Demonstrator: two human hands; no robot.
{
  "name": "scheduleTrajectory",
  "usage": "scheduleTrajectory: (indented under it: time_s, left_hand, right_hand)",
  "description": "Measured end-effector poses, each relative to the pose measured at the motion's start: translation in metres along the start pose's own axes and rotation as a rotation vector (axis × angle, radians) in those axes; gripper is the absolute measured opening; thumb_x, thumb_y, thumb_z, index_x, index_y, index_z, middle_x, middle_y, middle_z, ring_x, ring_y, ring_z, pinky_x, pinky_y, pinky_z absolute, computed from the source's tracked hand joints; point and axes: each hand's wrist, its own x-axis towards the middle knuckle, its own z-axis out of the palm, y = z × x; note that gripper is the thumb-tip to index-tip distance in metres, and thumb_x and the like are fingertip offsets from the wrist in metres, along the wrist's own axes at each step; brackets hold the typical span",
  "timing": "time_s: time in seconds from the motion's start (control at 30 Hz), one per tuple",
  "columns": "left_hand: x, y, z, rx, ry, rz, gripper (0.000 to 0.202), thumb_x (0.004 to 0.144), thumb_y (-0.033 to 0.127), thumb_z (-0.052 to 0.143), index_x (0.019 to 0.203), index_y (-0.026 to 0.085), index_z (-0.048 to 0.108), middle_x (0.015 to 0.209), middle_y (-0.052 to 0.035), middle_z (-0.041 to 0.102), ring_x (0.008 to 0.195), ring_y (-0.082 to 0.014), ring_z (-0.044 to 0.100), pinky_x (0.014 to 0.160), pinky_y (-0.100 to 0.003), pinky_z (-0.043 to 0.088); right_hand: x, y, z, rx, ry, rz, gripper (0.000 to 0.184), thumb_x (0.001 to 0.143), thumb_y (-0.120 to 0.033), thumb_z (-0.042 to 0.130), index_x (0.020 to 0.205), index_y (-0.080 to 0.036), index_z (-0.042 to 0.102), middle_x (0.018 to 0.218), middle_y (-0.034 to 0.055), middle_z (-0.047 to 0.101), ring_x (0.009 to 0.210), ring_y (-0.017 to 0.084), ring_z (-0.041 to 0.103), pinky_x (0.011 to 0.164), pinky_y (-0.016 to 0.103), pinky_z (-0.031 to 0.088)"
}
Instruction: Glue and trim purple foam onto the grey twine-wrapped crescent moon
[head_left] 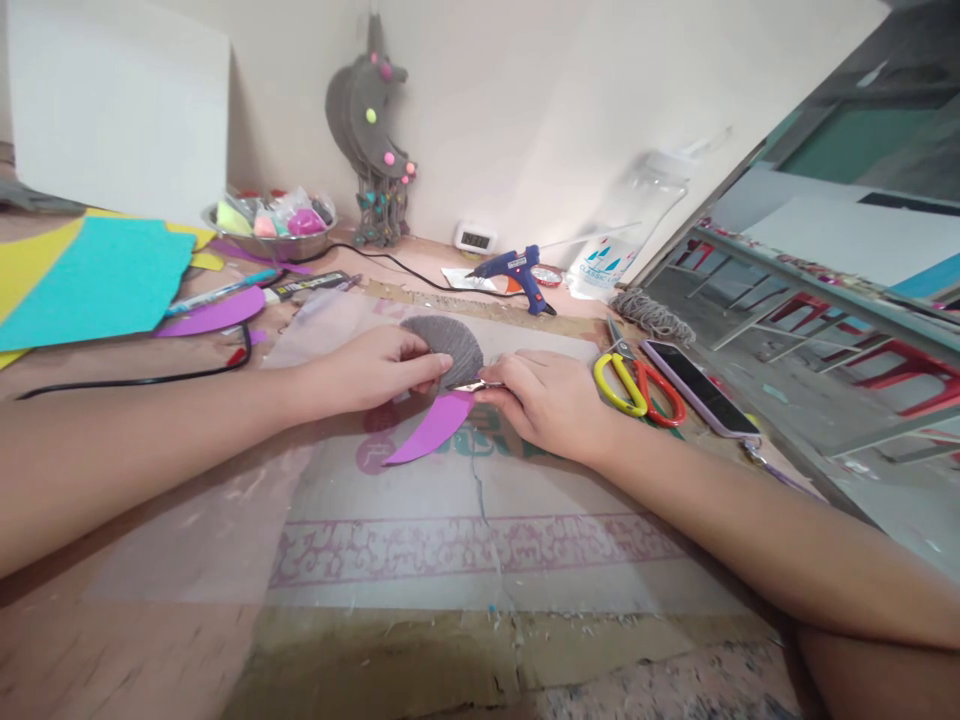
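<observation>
My left hand point(394, 365) is closed on a grey, yarn-covered rounded piece point(457, 340), thumb on top and fingers curled beneath. A pointed purple sheet piece point(433, 428) extends below it toward me; whether the two are joined is hidden. In the pinched fingers of my right hand point(540, 395) is a small shiny metal tool point(470, 385), its tip where the grey and purple parts meet. Its exact kind is unclear, since the fingers cover most of it. A thin grey strand point(478, 485) runs down over the printed plastic sheet point(375, 550) below my hands.
To the right lie scissors point(628, 385), a phone point(701, 388) and grey yarn point(654, 316). A blue glue gun point(517, 270), small clock point(475, 238) and plastic bottle point(630, 220) stand behind. Left are a metal bowl point(274, 246), turquoise sheet point(97, 285) and black cable point(135, 380).
</observation>
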Motion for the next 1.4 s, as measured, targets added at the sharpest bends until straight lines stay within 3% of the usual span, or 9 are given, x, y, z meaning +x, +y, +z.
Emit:
scheduleTrajectory:
  time_s: [0.2,0.63,1.23,1.4]
  left_hand:
    - [-0.0001,0.0001,0.0009,-0.030,-0.033,-0.033,0.034,0.086,0.039,0.043,0.061,0.016,0.049,0.040,0.0049,0.047,0.028,-0.0062,0.044,0.029,-0.016,0.032]
    - [0.0012,-0.0034,0.0008,-0.023,-0.031,-0.022,0.035,0.085,0.041,0.043,0.061,0.017,0.049,0.042,0.0052,0.047,0.028,-0.0065,0.045,0.028,-0.016,0.033]
    - [0.0009,-0.0058,0.0015,-0.081,-0.064,-0.081,0.034,0.084,0.043,0.045,0.062,0.018,0.050,0.040,0.0056,0.047,0.028,-0.0077,0.046,0.027,-0.016,0.033]
    - [0.0003,-0.0050,0.0015,-0.092,-0.062,-0.088,0.033,0.085,0.041,0.044,0.062,0.018,0.049,0.040,0.0053,0.047,0.027,-0.0075,0.045,0.027,-0.017,0.034]
  right_hand:
    - [-0.0019,0.0007,0.0012,0.082,0.051,0.072,0.028,0.090,-0.039,0.044,0.089,-0.013,0.056,0.076,0.0039,0.065,0.063,0.013,0.056,0.056,0.024,0.037]
    - [0.0004,-0.0017,-0.0007,0.100,-0.027,0.088,0.030,0.090,-0.040,0.043,0.090,-0.014,0.057,0.076,0.0050,0.065,0.065,0.014,0.057,0.057,0.025,0.036]
    - [0.0016,0.0018,0.0004,-0.009,-0.013,-0.043,0.030,0.091,-0.041,0.041,0.085,-0.015,0.055,0.067,0.0026,0.060,0.061,0.014,0.052,0.054,0.025,0.033]
    - [0.0011,0.0010,0.0012,0.009,-0.001,-0.024,0.030,0.091,-0.041,0.042,0.083,-0.015,0.055,0.067,0.0022,0.061,0.060,0.013,0.053,0.054,0.024,0.033]
